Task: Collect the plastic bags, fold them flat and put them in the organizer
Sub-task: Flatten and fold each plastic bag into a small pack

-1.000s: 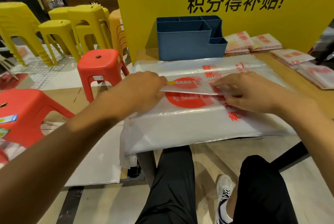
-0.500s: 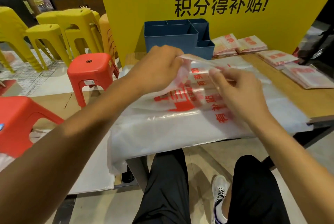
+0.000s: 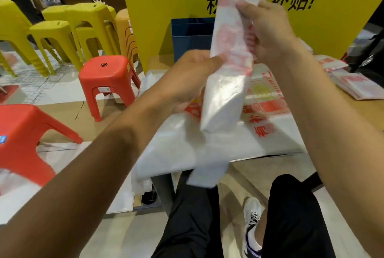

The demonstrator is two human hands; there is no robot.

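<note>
- Nearest: unfolded bags [image 3: 218,145] lie in a flat stack on the surface [image 3: 372,112], their front edge overhanging toward my knees. They stay put for this step.
- Bag in hand [image 3: 230,66]: a long, narrow folded strip, held upright above the stack, its top running out of view. Lower end hangs free and blurred.
- Left hand [image 3: 187,79]: grip closed on the strip's left edge near mid-height, thumb pointing onto the plastic.
- Right hand [image 3: 268,31]: grip closed on the upper right edge, fingers pinching the red-printed part.
- Judgement: the step is halving the strip lengthwise-folded bag into a short packet. To do it well, keep both pinches on the layered edges so the plies do not slide, bring the ends together square, then press the crease flat on the stack.
- Risk, as I judge it: thin film traps air and springs open; stroke the air out before letting go.
- Beyond: blue organizer [image 3: 191,39] stands at the back of the surface, partly hidden by the strip. Folded packets [image 3: 357,85] lie to the right of it.
</note>
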